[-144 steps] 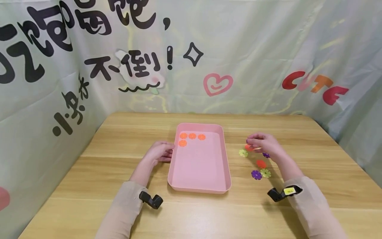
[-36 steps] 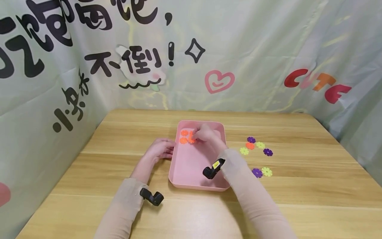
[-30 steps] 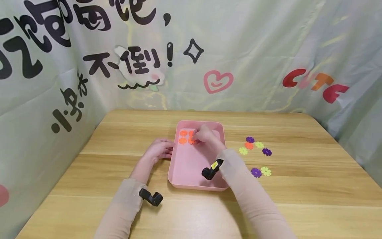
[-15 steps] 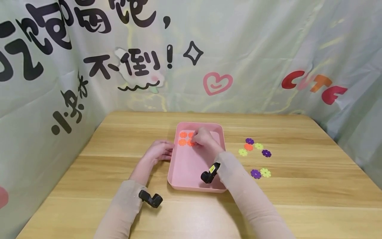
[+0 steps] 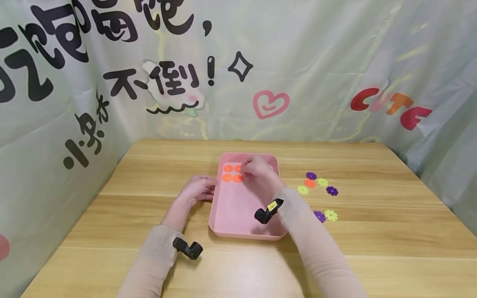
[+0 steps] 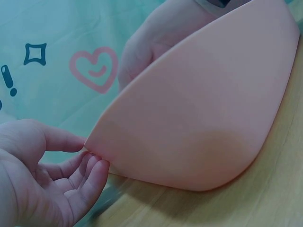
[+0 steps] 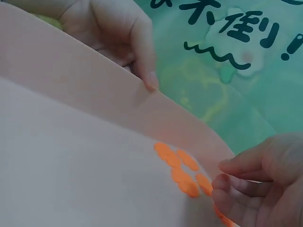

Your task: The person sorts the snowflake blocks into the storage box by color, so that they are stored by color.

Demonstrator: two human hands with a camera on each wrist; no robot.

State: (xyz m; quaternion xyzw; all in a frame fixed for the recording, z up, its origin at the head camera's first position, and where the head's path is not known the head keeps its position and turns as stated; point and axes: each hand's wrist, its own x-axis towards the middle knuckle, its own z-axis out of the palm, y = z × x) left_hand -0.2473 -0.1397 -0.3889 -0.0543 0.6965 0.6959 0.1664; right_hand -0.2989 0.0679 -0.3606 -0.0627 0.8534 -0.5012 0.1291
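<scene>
R hand now off lower-right orange pc — thumb & fingertips slightly apart, nothing pinched, so prob. placed; L hand touches tray, fingers loosely bent.

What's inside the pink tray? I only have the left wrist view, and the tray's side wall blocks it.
Observer: Orange flower-shaped pieces, grouped toward the far-left corner of the pink tray.
Operator: Is the right hand pinching one? Its fingertips are behind the wall for me.
Observer: None visible in its pinch; the right wrist view shows a gap between thumb and nearest fingertip.
Operator: Any pieces outside the tray?
Observer: Yes, on the table to the tray's right: three purple pieces, three yellow-green pieces and one orange piece are visible.
</scene>
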